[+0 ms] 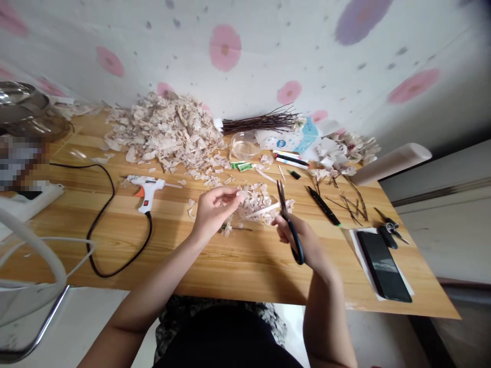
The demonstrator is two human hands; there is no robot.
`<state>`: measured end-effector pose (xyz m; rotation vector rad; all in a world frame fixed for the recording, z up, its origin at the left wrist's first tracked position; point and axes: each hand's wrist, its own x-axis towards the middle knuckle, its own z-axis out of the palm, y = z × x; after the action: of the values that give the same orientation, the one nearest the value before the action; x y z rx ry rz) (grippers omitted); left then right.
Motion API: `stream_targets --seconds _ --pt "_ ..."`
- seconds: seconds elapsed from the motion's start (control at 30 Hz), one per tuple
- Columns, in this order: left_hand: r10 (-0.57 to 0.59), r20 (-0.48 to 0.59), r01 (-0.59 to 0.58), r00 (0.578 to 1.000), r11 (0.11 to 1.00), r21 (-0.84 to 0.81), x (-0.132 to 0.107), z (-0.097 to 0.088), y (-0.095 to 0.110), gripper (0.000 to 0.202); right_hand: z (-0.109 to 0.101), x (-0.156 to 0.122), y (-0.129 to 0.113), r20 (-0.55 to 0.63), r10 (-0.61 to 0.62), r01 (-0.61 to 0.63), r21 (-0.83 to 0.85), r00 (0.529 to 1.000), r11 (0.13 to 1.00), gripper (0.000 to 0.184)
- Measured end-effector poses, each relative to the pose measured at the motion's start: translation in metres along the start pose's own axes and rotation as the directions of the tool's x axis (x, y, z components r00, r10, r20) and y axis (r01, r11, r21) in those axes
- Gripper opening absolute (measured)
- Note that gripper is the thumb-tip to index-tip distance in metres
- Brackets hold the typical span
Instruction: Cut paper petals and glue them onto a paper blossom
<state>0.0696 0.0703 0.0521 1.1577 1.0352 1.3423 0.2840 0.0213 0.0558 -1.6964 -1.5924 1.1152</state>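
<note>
While the left hand point(214, 213) pinches a pale scrap point(241, 194), the right hand point(305, 241) grips black-handled scissors point(290, 232) above a wooden table point(115, 255).
Scrap: thin, petal-shaped, cream with a faint pink tint; material cannot be determined from this view. It is held in the air between the left fingertips, just beside the scissor blades and above a small heap of cut pieces point(255, 203). Right fingers are closed around the scissor handle, with the blades pointing upward; whether the blades are parted cannot be told. A long pale strip point(263, 209) lies across the heap. Farther along the tabletop are a large heap of similar pieces point(164, 130), a hot glue gun point(146, 191) with a black cord point(100, 245), a bundle of dark twigs point(261, 120), and a black phone point(381, 266).
</note>
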Motion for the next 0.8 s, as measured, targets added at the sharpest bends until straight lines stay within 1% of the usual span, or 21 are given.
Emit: stream_targets --seconds 0.03,0.07,0.1,0.13,0.17,0.23,0.33,0.4,0.5,0.6,0.67,0.73,0.77,0.8 --pt "0.028 0.015 -0.029 0.999 1.0 0.008 -0.001 0.0 0.002 0.014 -0.01 -0.003 0.009 -0.054 0.083 -0.09 -0.143 0.995 0.986 0.045" --pt "0.06 0.034 -0.06 0.998 0.998 0.014 -0.002 0.0 0.004 0.011 -0.019 -0.007 0.019 -0.118 0.164 -0.191 -0.277 0.979 0.941 0.043" --pt "0.09 0.057 -0.091 0.994 0.996 0.015 -0.004 0.0 0.006 0.009 -0.027 -0.011 0.03 -0.176 0.236 -0.287 -0.376 0.956 0.881 0.04" --pt "0.116 0.083 -0.118 0.99 0.993 0.014 -0.005 0.0 0.009 0.008 -0.034 -0.015 0.04 -0.225 0.287 -0.359 -0.429 0.931 0.829 0.038" --pt "0.144 0.115 -0.146 0.983 0.989 0.009 -0.006 0.001 0.012 0.006 -0.039 -0.019 0.05 -0.265 0.323 -0.413 -0.451 0.909 0.791 0.036" --pt "0.214 0.187 -0.217 0.959 0.976 -0.008 -0.009 0.0 0.016 0.005 -0.046 -0.026 0.065 -0.328 0.365 -0.484 -0.456 0.871 0.747 0.033" --pt "0.35 0.29 -0.35 0.891 0.935 -0.051 -0.013 0.0 0.021 0.014 -0.05 -0.033 0.079 -0.412 0.391 -0.557 -0.448 0.823 0.699 0.028" --pt "0.417 0.33 -0.415 0.847 0.906 -0.08 -0.016 0.0 0.023 0.018 -0.049 -0.035 0.084 -0.466 0.396 -0.594 -0.436 0.792 0.676 0.027" --pt "0.474 0.367 -0.479 0.801 0.874 -0.084 -0.021 -0.001 0.027 0.023 -0.047 -0.035 0.09 -0.537 0.386 -0.633 -0.414 0.75 0.654 0.032" --pt "0.505 0.394 -0.53 0.768 0.846 -0.052 -0.028 -0.004 0.031 0.026 -0.044 -0.033 0.09 -0.58 0.345 -0.63 -0.408 0.738 0.661 0.039" --pt "0.519 0.401 -0.551 0.754 0.833 -0.041 -0.034 -0.006 0.033 0.025 -0.041 -0.034 0.08 -0.602 0.297 -0.604 -0.405 0.741 0.687 0.042" --pt "0.52 0.418 -0.557 0.745 0.83 -0.039 -0.039 -0.009 0.033 0.024 -0.035 -0.038 0.061 -0.62 0.228 -0.556 -0.408 0.751 0.724 0.042" --pt "0.517 0.436 -0.559 0.737 0.829 -0.039 -0.041 -0.01 0.032 0.023 -0.029 -0.041 0.048 -0.608 0.187 -0.502 -0.401 0.772 0.766 0.04" --pt "0.513 0.458 -0.563 0.726 0.826 -0.032 -0.042 -0.011 0.031 0.021 -0.023 -0.045 0.033 -0.569 0.149 -0.42 -0.382 0.809 0.823 0.037"
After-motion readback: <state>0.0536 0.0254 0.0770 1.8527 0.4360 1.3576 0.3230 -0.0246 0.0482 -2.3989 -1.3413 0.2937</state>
